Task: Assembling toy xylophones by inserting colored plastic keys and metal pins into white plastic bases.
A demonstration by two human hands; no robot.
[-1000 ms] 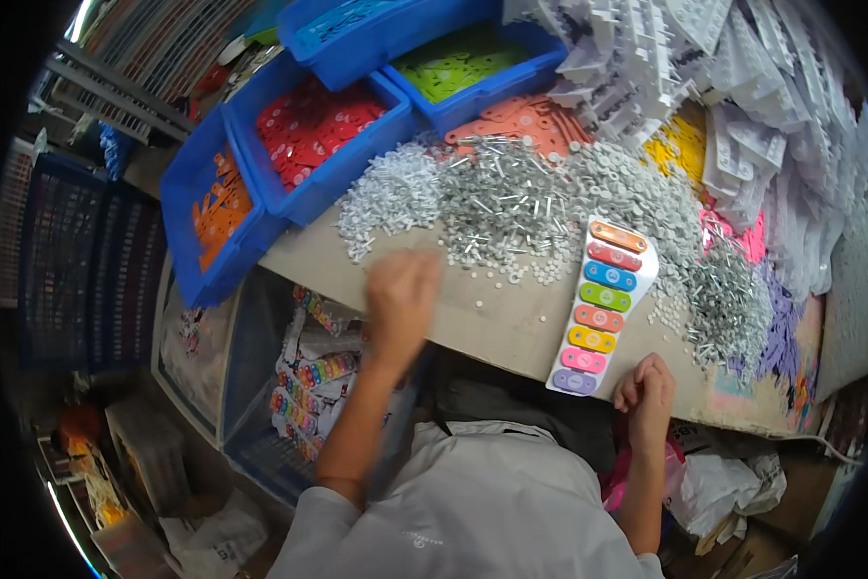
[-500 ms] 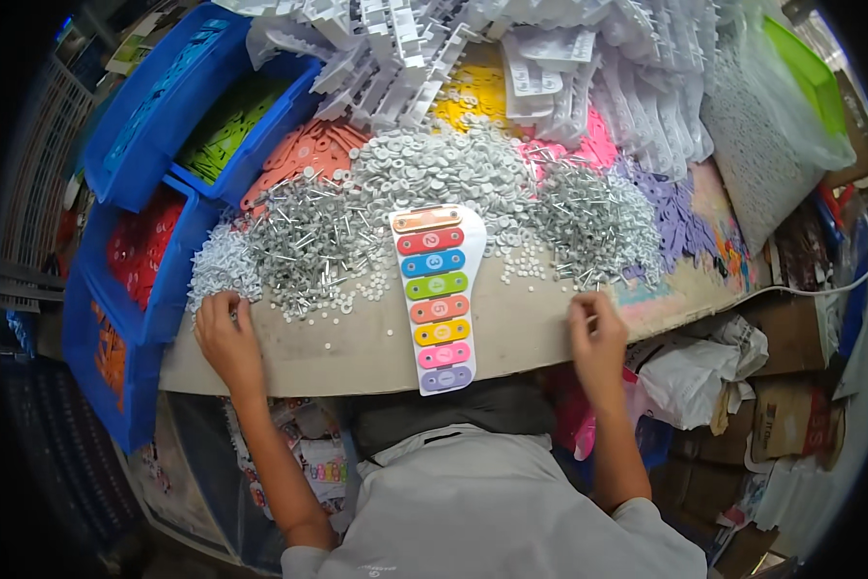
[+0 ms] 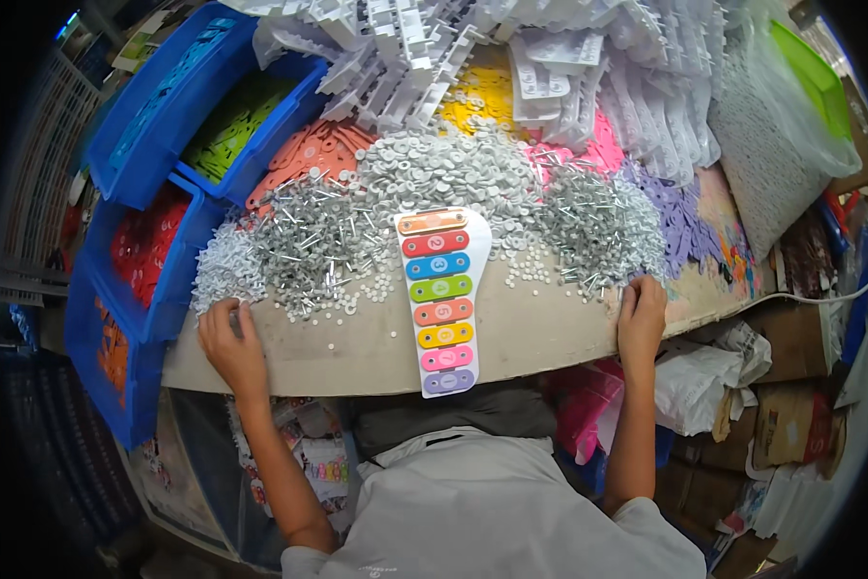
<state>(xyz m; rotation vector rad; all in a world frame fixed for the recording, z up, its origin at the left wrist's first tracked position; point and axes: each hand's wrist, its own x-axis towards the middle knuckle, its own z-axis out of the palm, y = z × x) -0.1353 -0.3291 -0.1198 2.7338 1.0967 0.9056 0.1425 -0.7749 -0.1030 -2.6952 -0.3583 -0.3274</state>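
A white toy xylophone point(image 3: 482, 241) lies lengthwise before me, with a column of coloured bars fastened along it. My left hand point(image 3: 233, 349) rests at the near edge of a heap of small white pin-like pieces point(image 3: 226, 265); its fingers are bent down and closed, and what they hold is too small to make out. At the right, my right hand point(image 3: 643, 318) touches the near edge of another heap of white pieces point(image 3: 644, 236), fingertips pinched together, contents hidden. Silver nails lie in a left heap point(image 3: 313, 236) and a right heap point(image 3: 584, 222). Neither hand touches the xylophone.
White washers point(image 3: 444, 169) are piled behind the xylophone. Blue bins point(image 3: 197, 261) with coloured bars stand at the left. White plastic frames point(image 3: 386, 58) are stacked at the back, loose purple bars point(image 3: 685, 227) lie right, and a filled clear sack point(image 3: 762, 145) stands beyond.
My right hand has moved right and slightly away from me, reaching the right heap of white pieces. My left hand stays at its heap, with its fingers slightly shifted. The view has shifted slightly.
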